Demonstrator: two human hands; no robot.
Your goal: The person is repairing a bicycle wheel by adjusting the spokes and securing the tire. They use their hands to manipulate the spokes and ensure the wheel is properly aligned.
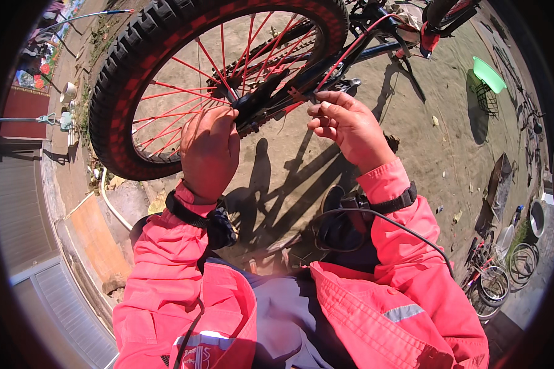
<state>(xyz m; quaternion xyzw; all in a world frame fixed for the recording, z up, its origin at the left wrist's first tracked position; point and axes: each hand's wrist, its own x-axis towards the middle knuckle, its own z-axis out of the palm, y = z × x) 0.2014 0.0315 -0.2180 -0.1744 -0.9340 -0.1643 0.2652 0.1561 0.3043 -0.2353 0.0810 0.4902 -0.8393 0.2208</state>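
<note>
In front of me stands a bicycle, its knobby black tire [114, 117] on a wheel with red spokes [166, 92] and a red-checked rim. My left hand [210, 144] is at the wheel's hub, back of the hand up, fingers curled against the dark frame part [258, 101]. What its fingertips grip is hidden. Further right, my right hand [351, 126] has thumb and forefinger pinched together beside the frame's black tube. A small dark bit shows at those fingertips, too small to name. A thin red cable [351, 52] runs along the frame above it.
A green basin [489, 75] and a dark wire basket [487, 100] lie at the right. Further down that side are loose wheels [493, 284] and a grey bowl [537, 218]. A wooden board [98, 237] and a pale hose [109, 200] lie at the left.
</note>
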